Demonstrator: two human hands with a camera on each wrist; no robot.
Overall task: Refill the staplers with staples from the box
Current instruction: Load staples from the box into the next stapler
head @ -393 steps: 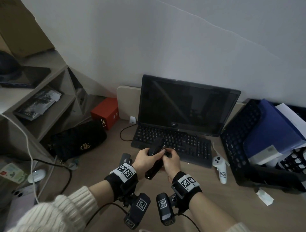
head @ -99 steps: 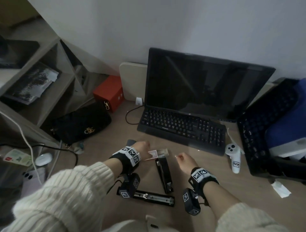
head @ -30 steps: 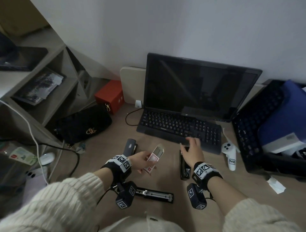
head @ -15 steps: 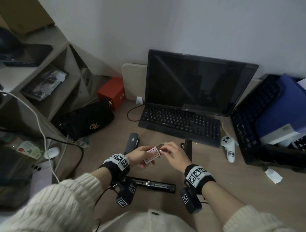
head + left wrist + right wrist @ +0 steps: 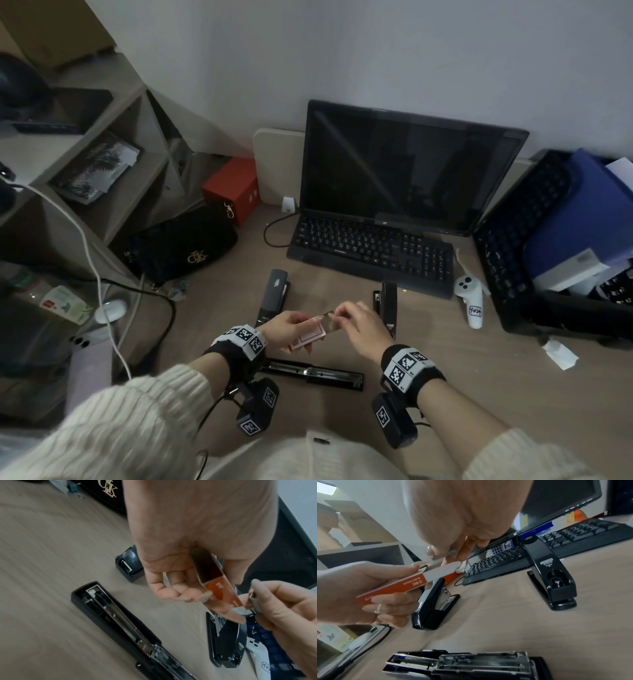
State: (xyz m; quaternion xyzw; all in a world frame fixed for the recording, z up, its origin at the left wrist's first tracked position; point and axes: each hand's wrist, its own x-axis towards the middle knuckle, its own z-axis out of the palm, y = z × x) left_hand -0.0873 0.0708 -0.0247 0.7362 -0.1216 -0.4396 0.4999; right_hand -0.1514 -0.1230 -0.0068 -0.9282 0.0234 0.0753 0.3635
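Staple box (image 5: 307, 337) is held above the desk (image 5: 445, 394) in the left hand (image 5: 286, 325), fingers curled round its sleeve; a strip of staples (image 5: 436, 562) is pinched at the box's open end by the right hand (image 5: 358, 327); opened stapler (image 5: 317, 373) lies flat just below (two more stand nearby); strip is judged light, stiff but brittle, easily snapped; best gripped by its sides, near the middle.

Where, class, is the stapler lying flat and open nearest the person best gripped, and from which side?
Grip the open stapler across its long black sides, at mid-length, coming from above. It lies flat on the desk with its metal channel facing up, so a grip on the sides probably keeps the channel clear for loading.
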